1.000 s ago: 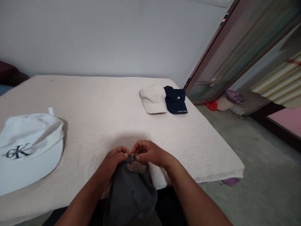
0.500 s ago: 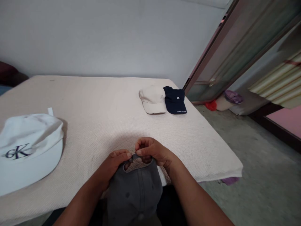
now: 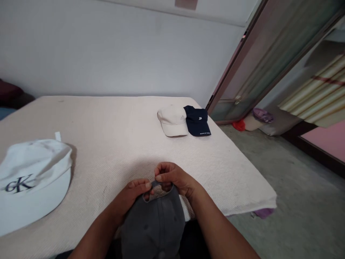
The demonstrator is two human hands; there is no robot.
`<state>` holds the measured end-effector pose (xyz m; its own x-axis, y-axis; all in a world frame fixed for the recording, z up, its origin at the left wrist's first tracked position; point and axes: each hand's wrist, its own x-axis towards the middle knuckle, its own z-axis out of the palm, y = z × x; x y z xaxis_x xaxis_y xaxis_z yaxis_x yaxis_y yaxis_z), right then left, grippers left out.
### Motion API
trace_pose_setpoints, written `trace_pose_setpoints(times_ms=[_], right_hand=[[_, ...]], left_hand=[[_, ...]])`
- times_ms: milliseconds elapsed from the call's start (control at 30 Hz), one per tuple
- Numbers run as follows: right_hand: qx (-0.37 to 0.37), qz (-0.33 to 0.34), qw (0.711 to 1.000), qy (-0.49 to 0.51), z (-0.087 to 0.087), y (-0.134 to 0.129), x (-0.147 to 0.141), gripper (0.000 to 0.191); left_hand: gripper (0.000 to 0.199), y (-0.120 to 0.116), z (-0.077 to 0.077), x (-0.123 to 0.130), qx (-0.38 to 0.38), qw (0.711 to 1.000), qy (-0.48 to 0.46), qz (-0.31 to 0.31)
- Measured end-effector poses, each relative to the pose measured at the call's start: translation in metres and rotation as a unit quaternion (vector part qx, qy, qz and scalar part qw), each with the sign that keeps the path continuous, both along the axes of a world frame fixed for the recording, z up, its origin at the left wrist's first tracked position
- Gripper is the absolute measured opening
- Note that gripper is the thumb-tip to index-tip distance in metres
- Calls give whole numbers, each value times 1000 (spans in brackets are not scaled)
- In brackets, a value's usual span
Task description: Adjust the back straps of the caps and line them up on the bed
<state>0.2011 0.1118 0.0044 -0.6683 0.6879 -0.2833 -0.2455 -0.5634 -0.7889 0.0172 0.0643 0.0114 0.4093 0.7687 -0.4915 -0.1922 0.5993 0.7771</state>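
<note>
A dark grey baseball cap [image 3: 153, 226] hangs at the near edge of the bed-like surface, its back opening facing up and away from me. My left hand [image 3: 136, 190] pinches the left part of its rear strap between thumb and fingers. On the strap's other side, my right hand [image 3: 172, 178] pinches it with thumb and forefinger, close to the left fingertips. Some fingers of both hands show through the opening. The cap's brim is out of sight below.
A white cap [image 3: 35, 180] with a dark CK logo lies at the left on the pale textured cover [image 3: 107, 126]. Farther back, a beige cap [image 3: 172, 120] touches a navy cap [image 3: 198, 122]. A wall stands behind; a door frame [image 3: 229, 61] rises at right.
The view has tipped up slightly, so things sit lower in the picture. Both hands keep their pinch on the grey cap's strap, with little movement.
</note>
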Motion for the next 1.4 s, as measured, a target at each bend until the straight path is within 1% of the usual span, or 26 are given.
trace_pose_setpoints(times_ms=[33,100,167,267,300,367,467,600,700,800,867,933,1000,1067,1100,1167,1267,1300,1333,1400], right_hand=[[4,-1,1000,-2,0,0,-1,16],[11,-5,1000,-4,-1,0,-3,16],[17,-10,1000,-7,-1,-1,-4,18],[16,-17,1000,-7,-1,-1,-3,21],[13,-26,1000,-2,-1,0,-2,21],[5,-61,998,18,-1,2,2,19],[-2,-150,987,63,-2,8,7,20],[-19,-264,958,113,-5,18,10,24],[-29,-316,940,124,-8,24,11,26],[-33,-344,930,123,-8,28,12,28],[-31,-359,924,128,-8,30,11,30],[-31,-373,918,131,-8,32,8,32],[-35,-386,913,127,-8,34,5,33],[-38,-394,910,119,-8,37,1,35],[-38,-396,910,117,-8,38,0,35],[-34,-398,909,116,-8,39,-2,36],[-24,-402,908,118,-7,39,-1,36],[-20,-405,906,120,-6,39,-1,36],[-16,-406,906,121,-6,39,0,36],[-5,-405,906,122,-5,40,1,37]], left_hand=[[25,0,1,-1,-13,1000,-18,18],[22,1,3,-3,-57,994,-53,74],[18,3,6,-8,-108,982,-83,134],[16,12,9,-19,-168,958,-119,202],[16,17,9,-24,-179,950,-134,217],[15,25,8,-32,-177,940,-172,237],[17,34,6,-43,-137,934,-237,231],[24,39,6,-51,-66,946,-232,219],[28,41,5,-52,-27,943,-243,226],[27,41,6,-47,-21,940,-258,221],[24,39,7,-42,-32,944,-247,217],[20,36,8,-35,-49,954,-201,217],[16,34,7,-29,-66,963,-129,225],[14,31,5,-25,-76,966,-68,237],[15,30,4,-25,-80,966,-55,240],[19,29,4,-25,-92,967,-62,227],[26,28,7,-27,-106,970,-104,191],[26,27,9,-28,-102,969,-117,190],[26,27,10,-28,-91,967,-130,200],[26,28,10,-30,-52,955,-152,250]])
